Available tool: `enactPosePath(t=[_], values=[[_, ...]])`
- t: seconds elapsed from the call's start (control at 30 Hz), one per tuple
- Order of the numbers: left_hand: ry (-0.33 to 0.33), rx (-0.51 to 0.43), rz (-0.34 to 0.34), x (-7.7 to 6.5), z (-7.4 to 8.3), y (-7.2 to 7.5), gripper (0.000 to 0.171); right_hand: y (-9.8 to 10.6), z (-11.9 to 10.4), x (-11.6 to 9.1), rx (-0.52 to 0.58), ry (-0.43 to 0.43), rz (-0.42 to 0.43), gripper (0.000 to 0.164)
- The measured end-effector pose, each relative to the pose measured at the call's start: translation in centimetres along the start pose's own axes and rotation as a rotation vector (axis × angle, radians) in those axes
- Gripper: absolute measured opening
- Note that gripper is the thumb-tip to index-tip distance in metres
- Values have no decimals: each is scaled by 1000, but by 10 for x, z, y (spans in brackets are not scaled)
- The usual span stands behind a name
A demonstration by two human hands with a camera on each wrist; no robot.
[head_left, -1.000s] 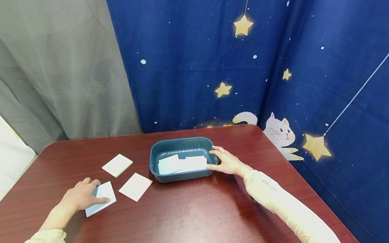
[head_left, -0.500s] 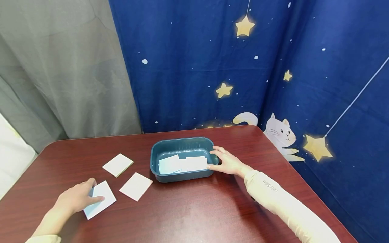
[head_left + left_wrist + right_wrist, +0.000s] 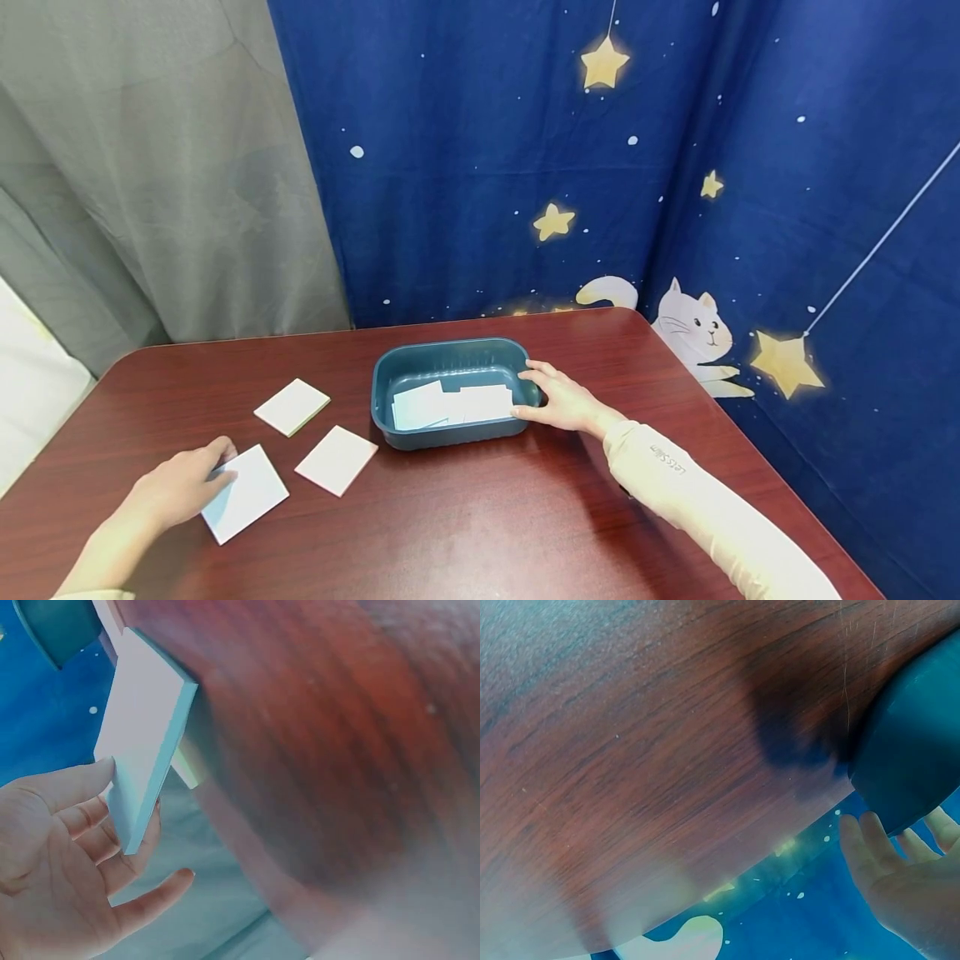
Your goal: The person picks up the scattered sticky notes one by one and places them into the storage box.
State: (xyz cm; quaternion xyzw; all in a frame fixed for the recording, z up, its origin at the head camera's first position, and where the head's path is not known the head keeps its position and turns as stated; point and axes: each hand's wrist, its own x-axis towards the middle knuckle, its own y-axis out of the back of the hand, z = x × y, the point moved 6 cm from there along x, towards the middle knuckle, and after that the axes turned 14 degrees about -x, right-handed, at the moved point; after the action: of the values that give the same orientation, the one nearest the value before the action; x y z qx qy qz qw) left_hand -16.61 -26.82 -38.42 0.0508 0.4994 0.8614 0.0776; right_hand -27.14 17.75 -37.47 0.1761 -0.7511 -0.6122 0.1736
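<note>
A square, pale blue note pad [image 3: 246, 493] lies on the table at the left. My left hand [image 3: 171, 490] is at its left edge, thumb extended over the corner. The left wrist view gives the thumb tip just over the near edge of the pad [image 3: 142, 727], with the other fingers loosely spread, partly hidden behind it. My right hand [image 3: 564, 402] rests at the right end of a dark teal plastic basin [image 3: 450, 437], fingers spread along the rim and thumb by the front corner. Its fingers [image 3: 871, 847] appear beside the basin wall [image 3: 922, 735] in the right wrist view.
Two more square note pads lie between the left hand and the basin: a green-edged one [image 3: 292, 407] farther back and a pinkish one [image 3: 337, 461] nearer. Inside the basin are several white and pale blue pads [image 3: 422, 406]. Curtains [image 3: 465, 167] hang behind the table [image 3: 465, 533].
My left hand has drawn back to the left, its thumb sliding from the blue pad's middle toward its edge. The pad has turned slightly. The right hand and basin have stayed put.
</note>
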Motion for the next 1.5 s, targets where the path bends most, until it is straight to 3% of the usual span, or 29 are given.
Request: enactPosePath(t=[0.3, 0.47, 0.83, 1.1, 1.5], values=[[-16, -8, -1, -3, 9, 2, 18, 0, -1, 0, -2, 24, 16, 73], [-60, -51, 22, -6, 20, 6, 17, 0, 0, 1, -9, 25, 28, 73], [-135, -39, 95, -9, 49, 29, 17, 0, 2, 1, -7, 17, 21, 75], [-204, -39, 133, -2, 77, 44, 16, -1, 2, 1, -9, 18, 18, 73], [-223, -36, 93, 19, 109, 49, 14, 0, 2, 1, -12, 10, 10, 75]])
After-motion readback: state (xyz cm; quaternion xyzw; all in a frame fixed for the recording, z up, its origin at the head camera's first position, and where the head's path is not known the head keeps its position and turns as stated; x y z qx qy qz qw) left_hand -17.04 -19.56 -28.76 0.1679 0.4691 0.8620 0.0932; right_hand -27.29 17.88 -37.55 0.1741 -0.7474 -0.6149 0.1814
